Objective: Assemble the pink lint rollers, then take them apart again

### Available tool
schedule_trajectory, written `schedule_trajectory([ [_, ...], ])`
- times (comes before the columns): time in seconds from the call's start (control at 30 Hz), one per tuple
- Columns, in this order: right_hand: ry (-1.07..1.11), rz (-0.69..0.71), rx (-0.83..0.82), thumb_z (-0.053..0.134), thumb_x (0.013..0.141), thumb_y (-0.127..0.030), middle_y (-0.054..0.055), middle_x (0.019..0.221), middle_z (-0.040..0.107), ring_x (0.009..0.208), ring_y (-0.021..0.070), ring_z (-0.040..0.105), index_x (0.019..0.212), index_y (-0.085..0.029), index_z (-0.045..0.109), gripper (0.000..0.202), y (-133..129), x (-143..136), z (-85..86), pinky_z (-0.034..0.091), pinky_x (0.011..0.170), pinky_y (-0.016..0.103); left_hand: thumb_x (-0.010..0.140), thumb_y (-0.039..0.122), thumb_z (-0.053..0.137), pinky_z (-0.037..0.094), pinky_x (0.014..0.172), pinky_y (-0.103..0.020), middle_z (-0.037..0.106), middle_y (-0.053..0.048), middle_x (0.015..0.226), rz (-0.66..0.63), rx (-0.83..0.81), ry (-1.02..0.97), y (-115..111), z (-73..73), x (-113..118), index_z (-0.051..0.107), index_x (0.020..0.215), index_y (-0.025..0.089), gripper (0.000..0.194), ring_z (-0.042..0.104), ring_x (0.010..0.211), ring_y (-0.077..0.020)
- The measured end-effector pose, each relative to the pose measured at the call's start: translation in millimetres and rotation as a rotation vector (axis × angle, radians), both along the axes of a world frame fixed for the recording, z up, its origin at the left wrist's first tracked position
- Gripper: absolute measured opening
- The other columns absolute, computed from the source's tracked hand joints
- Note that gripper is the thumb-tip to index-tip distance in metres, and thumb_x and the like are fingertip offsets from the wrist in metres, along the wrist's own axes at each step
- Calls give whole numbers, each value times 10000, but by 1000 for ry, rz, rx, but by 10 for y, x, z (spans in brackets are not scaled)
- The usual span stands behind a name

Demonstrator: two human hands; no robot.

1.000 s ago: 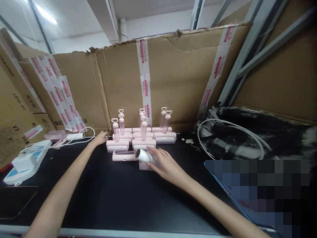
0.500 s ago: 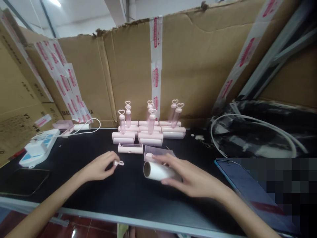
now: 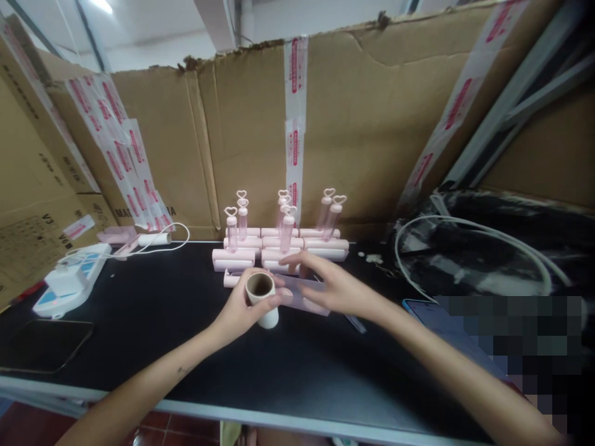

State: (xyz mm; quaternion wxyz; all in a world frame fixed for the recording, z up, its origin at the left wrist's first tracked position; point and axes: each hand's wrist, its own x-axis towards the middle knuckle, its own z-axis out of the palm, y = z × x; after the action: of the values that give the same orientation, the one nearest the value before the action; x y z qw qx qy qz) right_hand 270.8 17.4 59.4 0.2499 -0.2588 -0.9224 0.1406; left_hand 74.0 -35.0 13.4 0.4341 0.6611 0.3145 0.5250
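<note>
A: Where's the white roll point(image 3: 269, 319)?
B: Near the middle of the black table point(image 3: 279, 378), in the left hand point(image 3: 242, 306). Its open brown end is tipped up toward the camera, with the white body showing below.

A: How are the left hand's fingers?
B: Closed round the roll near that open end, thumb across the near side.

A: And the right hand point(image 3: 332, 286)?
B: Just beside it, fingers loosely spread and bent, gripping nothing I can see. It's over a clear pinkish piece point(image 3: 312, 303); it may be touching it, but the blur makes that hard to say.

A: What's behind the hands?
B: Rows of pink holders point(image 3: 233, 255), lying lengthwise. Upright pink tubes point(image 3: 287, 234) with heart-shaped loops on top stand among them. Behind those rises a brown cardboard wall point(image 3: 246, 130) with strips of printed red-and-white tape point(image 3: 292, 145).

A: Anything over on the left?
B: A white and blue power strip point(image 3: 95, 266) with a white adapter point(image 3: 65, 280) on it, and a dark flat device point(image 3: 46, 345) nearer the table's front edge. Farther back, a second white roll point(image 3: 157, 239) lies beside some pink parts point(image 3: 116, 235), and a thin white cable point(image 3: 187, 231) loops by them.

A: And to the right?
B: A blue-edged device point(image 3: 441, 319), partly pixelated, with a coiled pale cable point(image 3: 398, 259) in front of crumpled black plastic point(image 3: 469, 203).
</note>
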Motion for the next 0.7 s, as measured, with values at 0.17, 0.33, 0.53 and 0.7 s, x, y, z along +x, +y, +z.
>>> schedule_trajectory([
  [0.17, -490, 39, 195, 669, 663, -123, 64, 1184, 556, 1119, 322, 466, 835, -285, 731, 244, 499, -80, -83, 389, 903, 522, 716, 334, 702, 440, 759, -308, 607, -29, 860, -131, -108, 32, -81, -193, -27, 457, 987, 186, 394, 582, 792, -166],
  [0.33, -377, 116, 136, 580, 799, -265, 93, 1193, 541, 1108, 276, 493, 837, -221, 716, 148, 568, -118, -152, 382, 928, 463, 727, 309, 691, 434, 756, -293, 580, -33, 883, -174, -139, 67, -74, -255, -4, 448, 990, 182, 380, 563, 807, -158],
  [0.53, 198, -5, -195, 322, 935, -307, 30, 837, 541, 792, 154, 539, 797, -176, 541, 290, 72, -205, -66, 447, 755, 301, 736, 385, 677, 428, 782, -308, 571, -37, 904, -172, -152, 102, -57, -298, -28, 428, 1035, 189, 435, 554, 827, -167],
  [0.7, 242, -41, -365, 547, 825, -421, -33, 704, 404, 596, 89, 410, 602, -191, 365, 369, -238, -453, -195, 386, 542, 219, 660, 670, 596, 419, 795, -338, 550, -61, 917, -159, -69, 107, -36, -366, -36, 462, 1026, 174, 631, 530, 850, -206],
])
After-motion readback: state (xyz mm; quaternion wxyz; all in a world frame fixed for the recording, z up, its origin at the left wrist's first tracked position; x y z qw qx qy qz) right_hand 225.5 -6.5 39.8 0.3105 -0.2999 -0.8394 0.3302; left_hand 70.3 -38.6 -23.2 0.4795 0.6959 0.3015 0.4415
